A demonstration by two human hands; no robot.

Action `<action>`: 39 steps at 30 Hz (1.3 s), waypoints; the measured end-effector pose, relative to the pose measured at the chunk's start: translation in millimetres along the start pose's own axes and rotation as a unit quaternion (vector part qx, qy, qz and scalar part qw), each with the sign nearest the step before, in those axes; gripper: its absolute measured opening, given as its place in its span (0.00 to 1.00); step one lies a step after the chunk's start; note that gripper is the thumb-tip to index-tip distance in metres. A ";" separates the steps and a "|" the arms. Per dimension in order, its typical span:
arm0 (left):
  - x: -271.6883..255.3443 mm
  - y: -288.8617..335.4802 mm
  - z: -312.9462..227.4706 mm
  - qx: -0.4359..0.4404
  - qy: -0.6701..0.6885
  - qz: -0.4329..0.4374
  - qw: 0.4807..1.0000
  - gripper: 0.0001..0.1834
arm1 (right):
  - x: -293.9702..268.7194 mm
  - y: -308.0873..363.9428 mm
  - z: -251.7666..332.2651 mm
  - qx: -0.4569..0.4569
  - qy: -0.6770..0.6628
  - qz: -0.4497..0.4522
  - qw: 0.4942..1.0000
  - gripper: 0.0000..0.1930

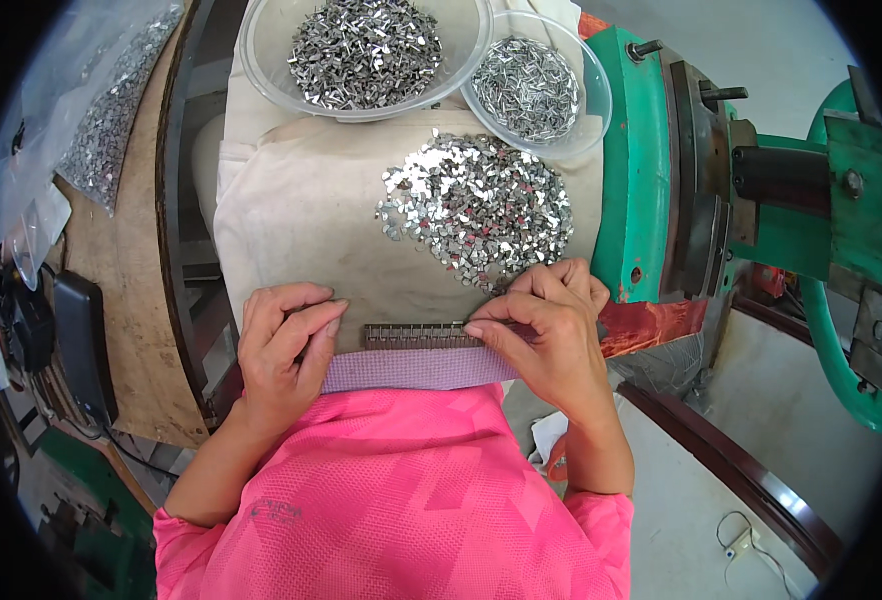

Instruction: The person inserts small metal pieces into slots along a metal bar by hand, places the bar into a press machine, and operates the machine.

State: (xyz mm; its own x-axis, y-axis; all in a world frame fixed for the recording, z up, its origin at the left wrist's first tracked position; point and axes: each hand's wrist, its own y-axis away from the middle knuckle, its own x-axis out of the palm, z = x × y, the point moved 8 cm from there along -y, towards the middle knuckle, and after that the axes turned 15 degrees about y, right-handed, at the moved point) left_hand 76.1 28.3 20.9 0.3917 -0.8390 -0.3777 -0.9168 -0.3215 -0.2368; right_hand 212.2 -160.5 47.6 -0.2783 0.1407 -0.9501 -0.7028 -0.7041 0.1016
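A narrow, dark metal strip with a row of slots (413, 336) lies crosswise on the cloth in front of me. At its right end is my right hand (551, 322), thumb and forefinger closed together over the slots; whatever is between the tips is too small to make out. My left hand (283, 345) is off the strip's left end, not touching it, with its fingers curled and the fingertips close to the thumb. Any small piece in them is hidden. Beyond the right hand spreads a loose pile of small shiny metal pieces (481, 205), some with reddish faces.
A large clear tub (251, 55) of small metal parts and a smaller clear tub (601, 95) of thin metal pins stand at the back. A green machine (633, 170) borders the right side. On the left are a wooden board (111, 270) and a plastic bag of metal bits (116, 125).
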 end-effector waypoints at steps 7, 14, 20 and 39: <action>0.3 0.7 0.6 -0.002 0.004 0.002 1.000 0.14 | -0.2 4.2 -6.0 0.013 -0.014 0.016 1.000 0.08; 0.6 1.0 0.2 0.001 0.005 0.002 1.000 0.14 | -1.4 4.3 -7.4 0.014 -0.014 0.014 1.000 0.07; -0.3 0.9 1.2 -0.002 0.007 0.001 1.000 0.14 | -5.4 2.1 -8.8 0.008 -0.013 0.008 1.000 0.06; 0.0 1.8 -0.2 -0.004 0.008 0.002 1.000 0.14 | -40.9 -28.9 -9.4 -0.013 -0.046 -0.100 0.994 0.09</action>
State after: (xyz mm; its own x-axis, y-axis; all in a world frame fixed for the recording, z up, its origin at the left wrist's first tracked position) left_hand 74.5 27.6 20.7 0.3861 -0.8476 -0.3641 -0.9193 -0.3211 -0.2274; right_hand 250.0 -152.4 80.8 -0.1940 0.3412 -0.9198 -0.7326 -0.6739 -0.0954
